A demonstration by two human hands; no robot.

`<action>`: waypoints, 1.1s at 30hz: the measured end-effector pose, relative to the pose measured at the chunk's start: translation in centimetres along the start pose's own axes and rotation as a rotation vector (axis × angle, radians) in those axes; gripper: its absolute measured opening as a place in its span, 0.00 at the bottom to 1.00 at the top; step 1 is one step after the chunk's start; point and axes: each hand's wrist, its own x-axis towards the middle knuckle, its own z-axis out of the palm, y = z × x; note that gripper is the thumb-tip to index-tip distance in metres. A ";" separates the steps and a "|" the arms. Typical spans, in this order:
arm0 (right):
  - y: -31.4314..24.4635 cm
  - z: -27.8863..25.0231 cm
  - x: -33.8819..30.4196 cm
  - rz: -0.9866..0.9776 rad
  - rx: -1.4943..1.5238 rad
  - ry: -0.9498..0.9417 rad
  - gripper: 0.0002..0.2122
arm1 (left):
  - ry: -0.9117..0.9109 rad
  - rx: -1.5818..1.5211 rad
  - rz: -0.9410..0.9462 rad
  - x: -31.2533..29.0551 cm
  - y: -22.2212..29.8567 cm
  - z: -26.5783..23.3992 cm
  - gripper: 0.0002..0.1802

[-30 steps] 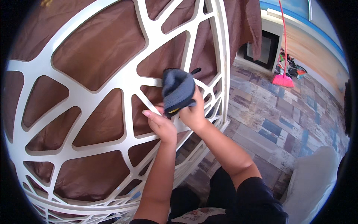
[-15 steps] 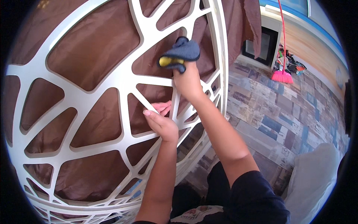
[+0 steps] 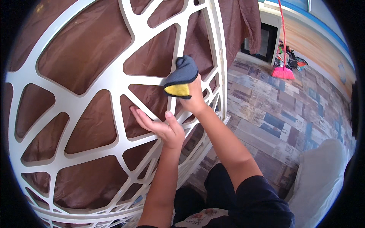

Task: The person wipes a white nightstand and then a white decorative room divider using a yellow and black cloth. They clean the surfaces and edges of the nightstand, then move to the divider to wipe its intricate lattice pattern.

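Note:
A large white lattice panel with irregular openings curves across the left and middle of the head view. My right hand grips a dark grey-blue cloth with a yellow side, and the cloth lies against a strut right of the panel's middle. Most of the right fingers are hidden behind the cloth. Just below and to the left, my left hand is open, palm turned up, thumb apart from the outstretched fingers. Its fingers lie at an opening beside a slanted strut; whether they touch it I cannot tell.
Brown fabric hangs behind the lattice. To the right, a pink broom stands on the patchwork-patterned floor, near a litter pile and a white cabinet with a dark front. A pale covered object is at the lower right.
My right hand has brought the cloth down along the strut, toward me. My left hand has turned and opened, its thumb now on the right. The whole view has shifted slightly.

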 end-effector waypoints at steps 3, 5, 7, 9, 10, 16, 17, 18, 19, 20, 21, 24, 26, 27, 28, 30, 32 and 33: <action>1.8 -0.5 -2.2 0.116 -0.075 0.072 0.26 | -0.108 0.046 0.015 -0.1 -0.1 -0.8 0.40; 3.6 -0.7 -4.2 0.202 -0.084 0.029 0.29 | -0.149 0.018 0.014 0.2 -0.2 -1.1 0.39; 3.8 -1.8 -4.9 0.155 -0.114 0.033 0.29 | -0.183 0.078 0.022 0.5 0.1 -1.3 0.35; 2.8 -1.9 -6.4 0.181 -0.254 0.039 0.27 | -0.173 0.066 0.032 0.8 0.3 -1.2 0.30; 2.0 -1.6 -7.1 0.150 -0.289 0.081 0.27 | -0.172 0.067 0.041 0.8 0.1 -1.2 0.29; 0.0 -1.8 -6.5 0.128 -0.256 -0.112 0.24 | -0.276 0.147 0.149 0.3 0.4 -2.8 0.25; 0.3 -1.8 -6.8 0.117 -0.308 -0.147 0.23 | -0.320 0.123 0.162 -0.6 0.4 -3.6 0.24; 0.3 -1.7 -6.8 0.105 -0.356 -0.179 0.21 | -0.364 0.103 0.178 -1.3 0.3 -4.4 0.24; 0.0 -1.6 -7.0 0.108 -0.330 -0.173 0.20 | -0.330 0.084 0.234 -2.3 0.3 -4.9 0.21; -0.5 -1.3 -7.3 0.110 -0.305 -0.167 0.19 | -0.339 0.079 0.239 -3.0 0.2 -5.3 0.21; -1.5 -0.8 -7.6 0.083 -0.234 -0.173 0.20 | -0.349 0.090 0.244 -3.4 0.0 -6.0 0.20; -2.8 0.2 -10.1 0.007 -0.017 -0.181 0.19 | -0.346 -0.058 0.208 -2.8 1.1 -5.3 0.16; -2.3 -0.2 -10.3 0.020 0.056 -0.204 0.20 | -0.484 -0.288 0.166 -1.9 1.1 -4.6 0.15; -1.8 -0.6 -10.2 0.001 0.054 -0.217 0.21 | -0.480 -0.388 0.201 -1.2 1.4 -3.8 0.13; -1.2 -1.0 -10.2 -0.018 0.051 -0.229 0.21 | -0.618 -0.440 0.114 -1.8 0.8 -3.3 0.16; 0.4 -1.9 -9.6 -0.036 -0.052 -0.167 0.22 | -0.693 -0.385 0.013 -2.1 1.4 -1.8 0.20; 1.5 -3.1 -10.0 0.034 0.022 -0.050 0.27 | -0.664 -0.305 0.064 -2.5 1.3 -0.9 0.23; 1.8 -3.3 -10.5 0.198 0.143 0.091 0.30 | -0.646 -0.268 0.093 -2.5 1.3 -0.3 0.24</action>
